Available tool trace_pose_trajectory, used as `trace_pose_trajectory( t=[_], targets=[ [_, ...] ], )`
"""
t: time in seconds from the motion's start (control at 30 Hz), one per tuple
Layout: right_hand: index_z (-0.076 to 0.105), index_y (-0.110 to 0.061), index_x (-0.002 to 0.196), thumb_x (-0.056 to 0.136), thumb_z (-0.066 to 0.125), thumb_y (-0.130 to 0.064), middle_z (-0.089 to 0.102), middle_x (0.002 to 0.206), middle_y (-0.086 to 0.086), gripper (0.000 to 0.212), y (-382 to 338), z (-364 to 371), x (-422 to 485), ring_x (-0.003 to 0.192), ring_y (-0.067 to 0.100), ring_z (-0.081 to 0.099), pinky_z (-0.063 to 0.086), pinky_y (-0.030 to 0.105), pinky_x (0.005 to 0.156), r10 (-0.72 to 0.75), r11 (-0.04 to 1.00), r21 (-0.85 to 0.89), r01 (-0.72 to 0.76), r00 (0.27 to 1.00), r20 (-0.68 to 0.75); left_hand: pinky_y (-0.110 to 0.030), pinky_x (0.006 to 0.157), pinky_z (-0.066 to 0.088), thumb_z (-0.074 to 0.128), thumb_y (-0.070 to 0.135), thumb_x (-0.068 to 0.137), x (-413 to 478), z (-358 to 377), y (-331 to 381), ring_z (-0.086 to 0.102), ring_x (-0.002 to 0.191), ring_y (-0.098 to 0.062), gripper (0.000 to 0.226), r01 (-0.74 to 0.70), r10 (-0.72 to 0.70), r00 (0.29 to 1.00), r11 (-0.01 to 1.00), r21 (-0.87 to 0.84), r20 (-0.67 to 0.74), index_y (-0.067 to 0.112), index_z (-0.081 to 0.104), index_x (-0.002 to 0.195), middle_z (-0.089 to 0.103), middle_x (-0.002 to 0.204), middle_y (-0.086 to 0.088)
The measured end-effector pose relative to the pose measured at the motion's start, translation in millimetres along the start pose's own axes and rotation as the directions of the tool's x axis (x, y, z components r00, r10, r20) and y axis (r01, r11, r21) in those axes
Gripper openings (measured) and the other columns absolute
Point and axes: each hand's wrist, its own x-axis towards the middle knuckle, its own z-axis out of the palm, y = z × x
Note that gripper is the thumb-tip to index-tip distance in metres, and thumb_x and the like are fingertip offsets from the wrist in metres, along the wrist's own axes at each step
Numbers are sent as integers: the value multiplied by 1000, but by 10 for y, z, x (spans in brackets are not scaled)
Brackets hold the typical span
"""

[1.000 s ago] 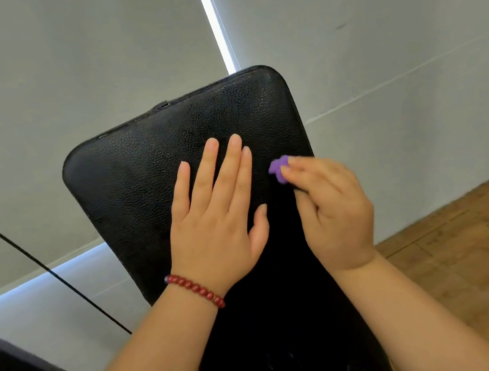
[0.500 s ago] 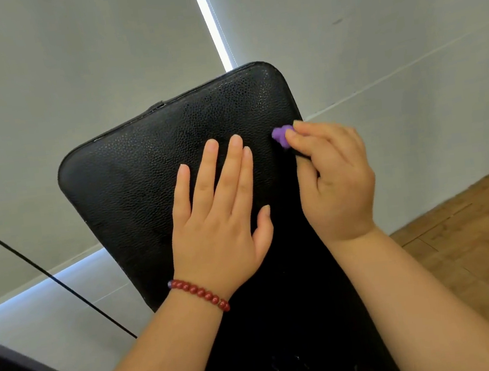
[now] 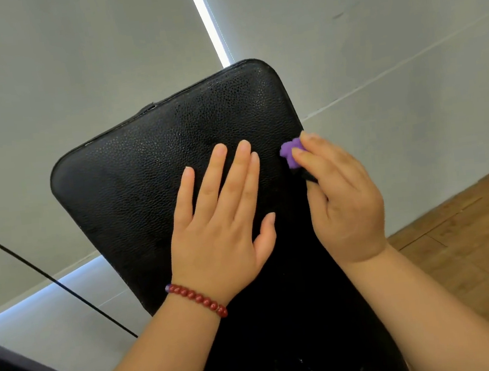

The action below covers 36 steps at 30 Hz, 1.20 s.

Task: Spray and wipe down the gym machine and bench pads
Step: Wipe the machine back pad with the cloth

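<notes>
The left hand (image 3: 220,222) is laid flat on the black, pebble-grained leatherette bench pad (image 3: 144,179). Its fingers are straight and slightly spread, the thumb is held out to the side, and nothing is grasped by it. A bracelet of dark red beads (image 3: 197,299) is worn at that wrist. The right hand (image 3: 345,203) is curled. A small bunched purple cloth (image 3: 291,152) is pinched in its fingertips and held against the pad near the pad's right edge, just beside the left hand's fingertips. The pad's rounded top end is seen against a pale grey wall (image 3: 68,68). A wooden plank floor (image 3: 476,249) is seen at the right.
</notes>
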Motion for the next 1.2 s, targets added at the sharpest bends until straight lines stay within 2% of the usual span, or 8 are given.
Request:
trace_pose_trajectory(
  t=[0.13, 0.33, 0.53, 0.73, 0.9, 1.0, 1.1, 1.2],
  targets=[
    [62, 2, 122, 96, 48, 8, 57, 133, 15, 31, 3, -236, -542, 127, 26, 54, 40, 36, 111, 4, 998, -60, 3, 992, 128, -48, 120, 15, 43, 45, 95, -10, 2, -9, 22, 147, -25, 66, -8, 8, 1000, 1000, -11, -9, 10, 33, 151, 27, 159, -4],
    [67, 1, 118, 102, 46, -2, 61, 127, 12, 26, -55, -19, -162, 120, 25, 60, 45, 34, 106, -8, 998, -59, 8, 1000, 2, -47, 120, 14, 43, 42, 95, -32, -27, 26, 21, 148, -25, 65, -7, 7, 1000, 998, -63, -1, 10, 33, 151, 27, 159, -5],
    [63, 1, 121, 103, 42, -2, 57, 132, 15, 28, -85, -258, -640, 127, 26, 55, 39, 31, 111, -19, 998, -60, 26, 994, 111, -46, 120, 13, 44, 42, 94, -194, 25, 144, 19, 149, -24, 67, -35, 38, 998, 997, -67, 44, 10, 32, 151, 24, 159, -5],
    [65, 3, 119, 94, 56, 7, 60, 129, 16, 28, -72, -54, -359, 123, 30, 58, 46, 36, 106, -60, 997, -52, 62, 998, 31, -47, 120, 13, 43, 42, 95, -241, 57, 182, 19, 149, -23, 66, -28, 30, 999, 997, -73, 27, 10, 30, 152, 23, 160, -5],
    [63, 2, 123, 90, 56, 5, 56, 134, 17, 33, -131, -227, -831, 129, 29, 53, 43, 41, 109, -74, 996, -40, 82, 981, 177, -45, 121, 11, 45, 41, 94, -308, 67, 201, 18, 149, -23, 67, -45, 48, 998, 994, -99, 32, 9, 31, 152, 23, 159, -6],
    [64, 1, 121, 99, 47, -1, 58, 132, 15, 27, -195, -180, -751, 128, 28, 54, 43, 38, 109, -54, 997, -54, 61, 990, 128, -44, 121, 11, 47, 39, 93, -370, 50, 221, 19, 149, -23, 68, -46, 51, 998, 992, -114, 38, 8, 31, 151, 24, 159, -7],
    [65, 1, 121, 100, 48, -1, 60, 130, 16, 27, -193, -47, -496, 126, 29, 56, 44, 37, 108, -54, 996, -64, 58, 997, 63, -43, 121, 11, 47, 36, 93, -388, 50, 216, 19, 148, -23, 67, -49, 53, 998, 990, -130, 28, 7, 30, 151, 24, 159, -8],
    [61, 2, 125, 98, 49, 0, 55, 135, 17, 30, -207, -90, -671, 130, 31, 51, 40, 40, 111, -61, 992, -98, 74, 990, 129, -42, 122, 12, 48, 35, 93, -434, 44, 193, 20, 148, -24, 67, -49, 54, 998, 988, -149, 28, 6, 31, 151, 25, 158, -8]
  ],
)
